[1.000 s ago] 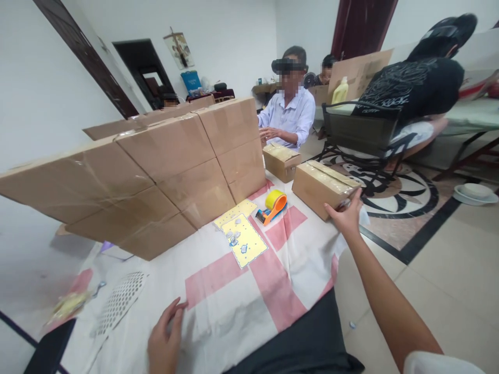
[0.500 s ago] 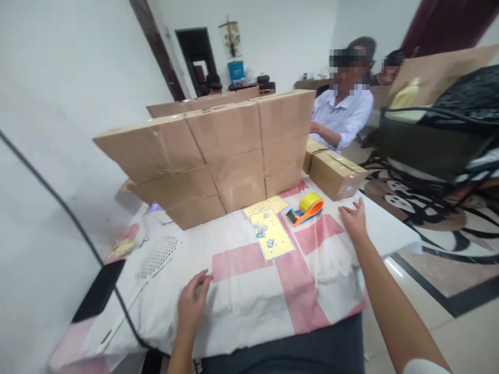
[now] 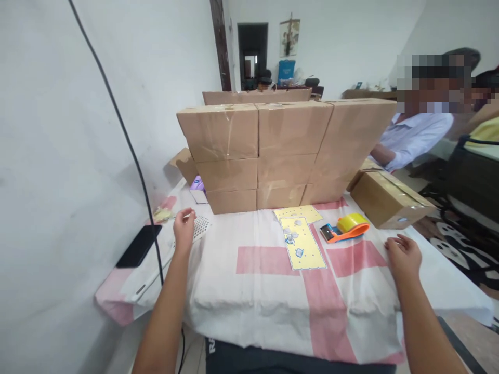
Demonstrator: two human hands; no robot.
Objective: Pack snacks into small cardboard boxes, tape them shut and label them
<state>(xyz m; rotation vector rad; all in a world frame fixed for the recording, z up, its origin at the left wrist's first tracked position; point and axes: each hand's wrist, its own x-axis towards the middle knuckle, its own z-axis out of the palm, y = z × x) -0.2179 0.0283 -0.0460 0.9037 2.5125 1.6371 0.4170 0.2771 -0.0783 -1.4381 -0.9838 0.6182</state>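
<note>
My left hand [image 3: 184, 227] is raised over the left side of the table, fingers loosely bent and empty. Beside and partly behind it lies a white fly swatter [image 3: 201, 226] with a perforated head. On the right, my right hand [image 3: 404, 254] hovers by the table's right part, half curled with nothing in it. The nearest thing to it is an orange tape dispenser [image 3: 345, 228] with a yellow roll. Yellow patterned sheets [image 3: 302, 243] lie mid-table, one overlapping the other. Behind them stands a wall of stacked, taped cardboard boxes [image 3: 286, 137].
A white and pink cloth [image 3: 257, 296] covers the table. At left are a black phone-like slab [image 3: 139, 246], a dangling black cable [image 3: 128, 137] and a purple box [image 3: 198, 188]. More brown boxes [image 3: 390, 200] sit at the right edge. A person in a light shirt [image 3: 421, 137] sits beyond.
The view has swung left and straightened. My left hand has moved forward and left, near the swatter. My right hand has drawn back somewhat, its fingers more curled.
</note>
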